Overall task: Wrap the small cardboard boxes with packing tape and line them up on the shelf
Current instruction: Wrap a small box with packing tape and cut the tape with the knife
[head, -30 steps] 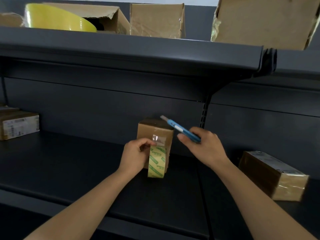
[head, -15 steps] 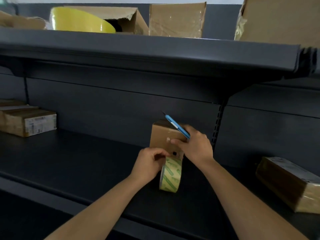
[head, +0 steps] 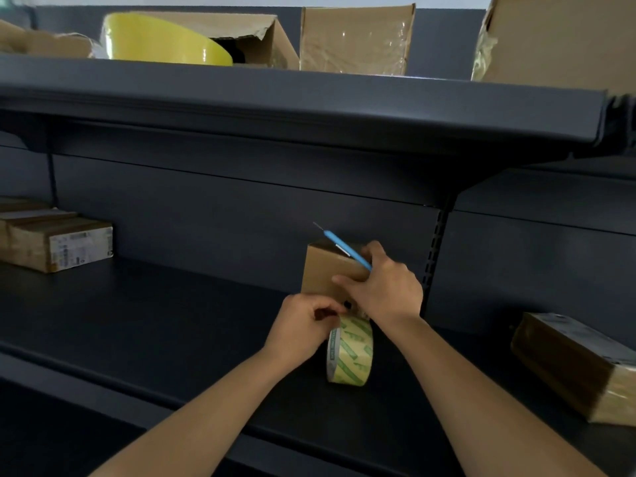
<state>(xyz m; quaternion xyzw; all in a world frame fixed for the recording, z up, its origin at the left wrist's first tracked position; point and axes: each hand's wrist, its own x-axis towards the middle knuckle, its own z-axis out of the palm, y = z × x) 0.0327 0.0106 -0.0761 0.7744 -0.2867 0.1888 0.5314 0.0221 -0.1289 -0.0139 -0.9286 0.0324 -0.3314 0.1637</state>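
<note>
Far left on the lower shelf [head: 165, 325]: stack of wrapped boxes [head: 62, 242], lying flat. Upper shelf [head: 309, 98] carries a yellow round object [head: 161, 39] and several cartons [head: 354, 39]. Centre: left hand [head: 303, 325], fingers curled, pinches the top edge of the tape roll [head: 351, 356]. Roll is on edge, low in front of the small cardboard box [head: 327, 273]; can't tell if it rests on the shelf. Box stands upright near the back panel. Right hand [head: 385, 287] grips a blue utility knife [head: 344, 247], tip pointing up-left over the box top, thumb pressed on the box front. Far right: another wrapped box [head: 578, 366], lying angled, well apart.
</note>
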